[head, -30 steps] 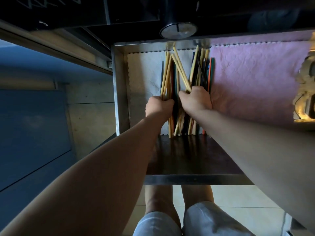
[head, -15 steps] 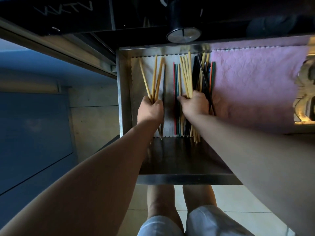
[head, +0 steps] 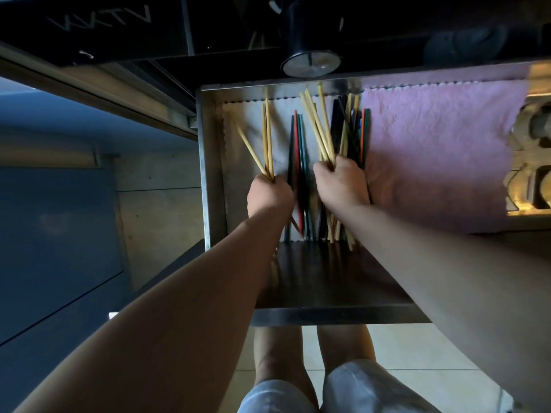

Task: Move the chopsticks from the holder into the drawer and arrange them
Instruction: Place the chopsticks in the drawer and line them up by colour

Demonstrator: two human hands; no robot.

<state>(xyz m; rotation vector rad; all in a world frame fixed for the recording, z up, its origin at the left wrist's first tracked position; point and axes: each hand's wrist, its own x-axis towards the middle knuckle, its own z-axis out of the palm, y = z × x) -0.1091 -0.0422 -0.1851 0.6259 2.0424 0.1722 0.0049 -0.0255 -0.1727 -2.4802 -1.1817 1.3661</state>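
Note:
An open steel drawer holds many chopsticks on a white liner. My left hand grips a few bamboo chopsticks that fan out over the liner's left part. My right hand is closed on a bundle of bamboo chopsticks angled up to the left. Between my hands lie black, red and teal chopsticks. More dark, red and bamboo chopsticks lie to the right of my right hand. A black holder stands on the counter behind the drawer.
A pink cloth covers the drawer's right part. A pale carved object sits at the right edge. The drawer's dark front section lies near me. Blue cabinet fronts stand to the left, with my legs and tiled floor below.
My left hand pulled a few bamboo chopsticks out of the pile to the left side of the liner. My right hand gathered a bamboo bundle and tilted it leftward. The coloured sticks between now lie exposed.

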